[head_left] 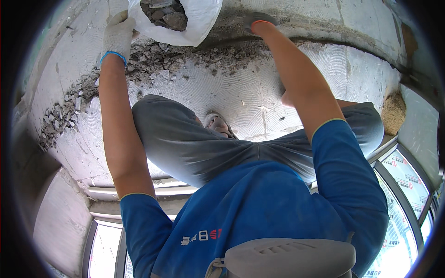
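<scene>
Roughly at 11 o'clock, a thin, crinkled white sack (204, 21) gapes around jagged grey rubble (174, 21). Crumbled debris (153, 62) fringes its lower edge; comb-ridged floor (259, 90) opens toward 1. The gloved left hand (118, 37) pinches the sack's left edge; the right hand (260, 22) extends past 12, finger pose unclear.

Head-worn fisheye, facing steeply down; wearer's torso (264, 204) close below, floor (232, 90) farther off.
</scene>
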`<move>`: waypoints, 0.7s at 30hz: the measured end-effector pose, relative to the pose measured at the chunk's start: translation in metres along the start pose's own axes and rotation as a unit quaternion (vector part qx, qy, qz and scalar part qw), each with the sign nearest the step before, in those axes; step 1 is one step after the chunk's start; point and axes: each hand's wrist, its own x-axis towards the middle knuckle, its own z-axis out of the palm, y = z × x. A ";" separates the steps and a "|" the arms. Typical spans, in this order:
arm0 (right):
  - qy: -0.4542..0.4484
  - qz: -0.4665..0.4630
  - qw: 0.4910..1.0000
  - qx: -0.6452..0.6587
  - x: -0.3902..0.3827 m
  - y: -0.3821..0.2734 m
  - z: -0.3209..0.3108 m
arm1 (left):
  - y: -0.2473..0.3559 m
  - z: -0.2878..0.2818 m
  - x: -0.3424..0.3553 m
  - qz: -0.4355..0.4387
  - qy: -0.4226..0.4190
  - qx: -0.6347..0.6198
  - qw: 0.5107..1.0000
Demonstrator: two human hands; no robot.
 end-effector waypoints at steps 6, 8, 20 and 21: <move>-0.121 -0.050 0.984 0.122 -0.072 -0.194 -0.110 | -0.024 -0.036 -0.018 -0.018 0.031 0.026 0.999; -0.138 -0.086 0.974 0.158 -0.091 -0.191 -0.122 | -0.021 -0.030 -0.013 -0.022 0.029 0.027 0.999; -0.066 0.059 0.994 0.065 -0.053 -0.078 -0.070 | -0.021 -0.034 -0.015 -0.027 0.042 -0.014 0.999; -0.042 0.030 0.995 0.086 -0.056 -0.108 -0.073 | -0.019 -0.034 -0.017 -0.031 0.041 -0.014 0.999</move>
